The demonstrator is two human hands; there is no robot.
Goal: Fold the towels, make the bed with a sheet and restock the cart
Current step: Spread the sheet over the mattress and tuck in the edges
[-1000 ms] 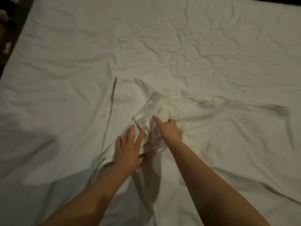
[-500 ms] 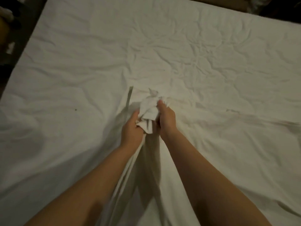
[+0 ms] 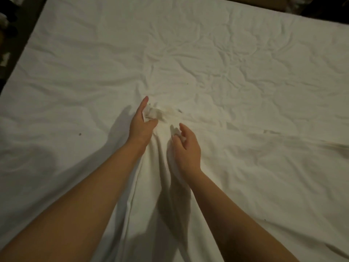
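A wrinkled white sheet (image 3: 217, 72) covers the whole bed. A second layer of white sheet (image 3: 149, 186) is gathered into long folds that run from the middle of the bed toward me, between my forearms. My left hand (image 3: 141, 123) has straight fingers and a spread thumb, with a crumpled bunch of the sheet (image 3: 155, 114) lying against its fingers. To the right and nearer to me, my right hand (image 3: 187, 148) curls its fingers round a raised fold of the sheet (image 3: 174, 135). That fold trails down under my right wrist.
The bed's left edge (image 3: 24, 53) runs diagonally, with dark floor (image 3: 15, 25) and small pale items beyond it. At the far right corner there is a brown surface (image 3: 264, 2) and more dark floor. A small dark speck (image 3: 79, 134) marks the sheet at the left.
Half a second ago both hands gripped one bunch of sheet together. Now they have parted: the left has straightened its fingers beside the bunch, and the right has drawn back toward me with a fold.
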